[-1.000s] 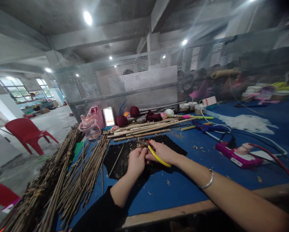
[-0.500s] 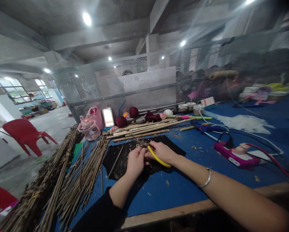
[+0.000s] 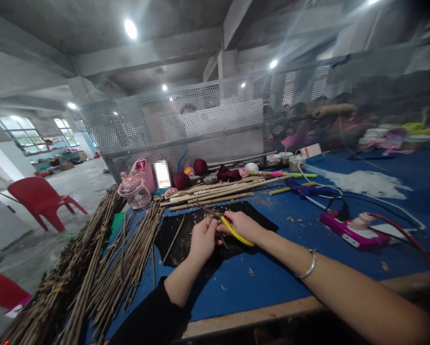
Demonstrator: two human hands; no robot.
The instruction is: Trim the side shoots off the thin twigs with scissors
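Observation:
My right hand (image 3: 241, 226) is closed around yellow-handled shears (image 3: 241, 236), whose dark blades (image 3: 208, 211) point up and to the left. Pressed close beside it, my left hand (image 3: 204, 238) has thumb and fingers pinched on a short twig (image 3: 224, 242); most of that piece is hidden by the fingers. Both hands are over a black cloth (image 3: 261, 222) strewn with small chips. One loose twig (image 3: 174, 238) lies across the left side of the cloth.
Bundles of thin sticks (image 3: 129, 258) cover the table's left side. Behind the cloth lie pale rods (image 3: 215, 190) and dark red yarn balls (image 3: 200, 166). A pink bucket (image 3: 135, 194) and lit phone (image 3: 162, 174) stand there. Rightward are a blue glue gun (image 3: 304, 189), purple power strip (image 3: 353, 231) and cables.
The shears' blades reach slightly farther out to the left, and my right hand has tilted a little. My left hand keeps its pinch. The whole view has shifted slightly.

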